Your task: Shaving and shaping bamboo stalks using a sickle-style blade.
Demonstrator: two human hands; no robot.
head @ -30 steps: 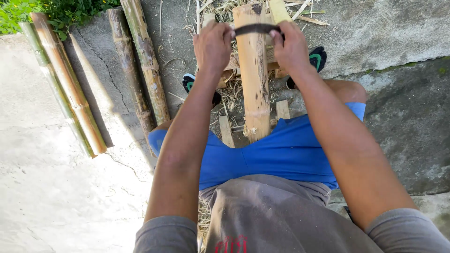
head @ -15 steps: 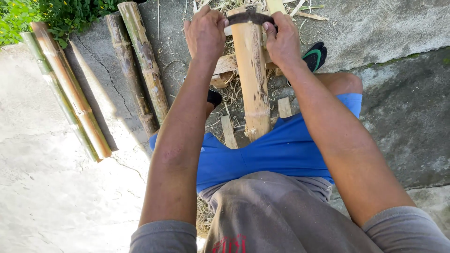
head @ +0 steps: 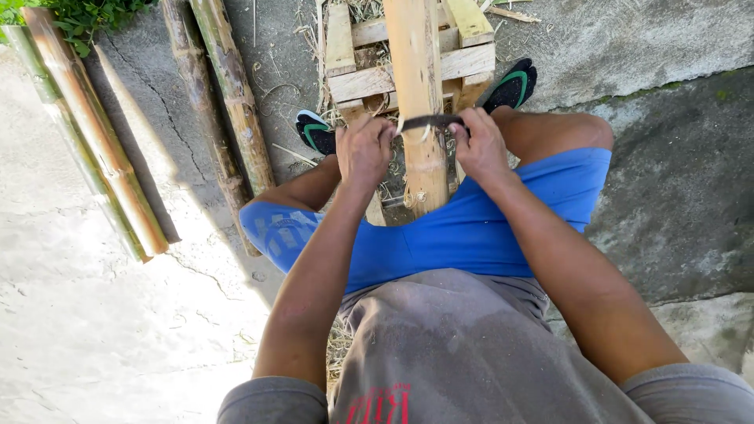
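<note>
A pale peeled bamboo pole (head: 419, 94) runs from my lap away over a small wooden frame (head: 369, 78). Across the pole lies a dark curved two-handled blade (head: 430, 122). My left hand (head: 364, 149) grips its left end and my right hand (head: 481, 145) grips its right end, both fists closed. The blade sits on the pole's lower part, close to my blue shorts. Thin shavings curl at the blade edge.
Several unpeeled bamboo poles (head: 90, 133) lie on the concrete at left, two more (head: 224, 94) nearer the frame. My feet in black and green sandals (head: 510, 85) flank the frame. Shavings litter the ground. Green plants (head: 78, 16) grow at top left.
Both hands have drawn the blade along the pole toward my body, from the far end to near my lap. The view has tilted down.
</note>
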